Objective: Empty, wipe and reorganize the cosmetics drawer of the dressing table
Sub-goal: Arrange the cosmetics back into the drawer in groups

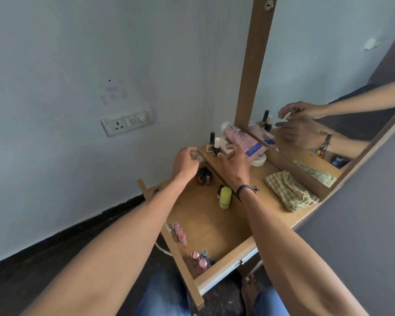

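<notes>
Head view: I look down on the open drawer (205,226), both my arms stretched over it toward the tabletop (281,215).
Left hand (186,164): curled around something small and clear, I think a little glass item, but blur hides it; I cannot tell what it holds.
Right hand (234,161): fingers spread and loose, holding nothing, hovering just before the pink tube (242,139).
Tube: lies tilted on the tabletop, beyond my right fingertips, its top end leaning at the mirror frame (252,71).
Polish bottles (213,144): stand upright between my two hands, close together at the corner.
Drawer content: dark bottles (204,175) below my left hand, a green container (225,197) below my right wrist, pink items (180,233) and small perfume bottles (200,258) nearer my body.
Cloth (290,192): folded, to the right of my right forearm.
Handling, my judgement: polish bottles are glass, light, tip easily; take by the cap or the body, one each time. Tube is soft and smooth; grip it at the middle.
Progress: the drawer seems only partly emptied.
</notes>
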Tool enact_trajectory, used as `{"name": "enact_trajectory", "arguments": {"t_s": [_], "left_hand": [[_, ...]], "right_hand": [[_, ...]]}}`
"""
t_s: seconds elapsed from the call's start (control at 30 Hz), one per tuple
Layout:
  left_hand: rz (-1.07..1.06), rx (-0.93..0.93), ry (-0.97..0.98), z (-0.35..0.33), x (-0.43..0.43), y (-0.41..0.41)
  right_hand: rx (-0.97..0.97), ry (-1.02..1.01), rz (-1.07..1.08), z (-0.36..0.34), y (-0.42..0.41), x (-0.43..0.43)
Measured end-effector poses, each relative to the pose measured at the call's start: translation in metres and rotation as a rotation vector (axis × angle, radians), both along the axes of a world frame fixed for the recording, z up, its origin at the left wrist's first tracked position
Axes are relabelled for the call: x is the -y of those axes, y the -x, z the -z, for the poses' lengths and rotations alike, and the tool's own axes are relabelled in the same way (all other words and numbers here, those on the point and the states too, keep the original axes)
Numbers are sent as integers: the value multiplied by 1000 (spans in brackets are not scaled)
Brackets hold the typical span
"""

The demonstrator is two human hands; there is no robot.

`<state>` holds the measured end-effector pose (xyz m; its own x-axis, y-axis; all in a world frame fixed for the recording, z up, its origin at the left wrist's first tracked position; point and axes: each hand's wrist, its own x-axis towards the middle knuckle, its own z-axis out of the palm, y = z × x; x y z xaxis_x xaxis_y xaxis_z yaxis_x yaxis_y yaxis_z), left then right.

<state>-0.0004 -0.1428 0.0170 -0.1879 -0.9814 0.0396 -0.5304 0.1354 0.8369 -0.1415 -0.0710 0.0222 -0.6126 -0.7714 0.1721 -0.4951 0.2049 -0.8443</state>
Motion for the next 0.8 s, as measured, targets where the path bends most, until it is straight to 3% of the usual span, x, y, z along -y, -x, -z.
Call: {"name": "enact_trajectory", "arguments": {"t_s": [0.13, 0.43, 0.8], "left_hand": [[41, -1, -30, -1, 34, 21], [168, 74, -3, 13, 59, 46], [163, 141, 39, 5, 45, 42]], "right_hand": [[-60, -50, -113, 14, 5, 19], [-172, -37, -117, 31, 13, 41], [-74, -20, -78, 24, 10, 33]]}}
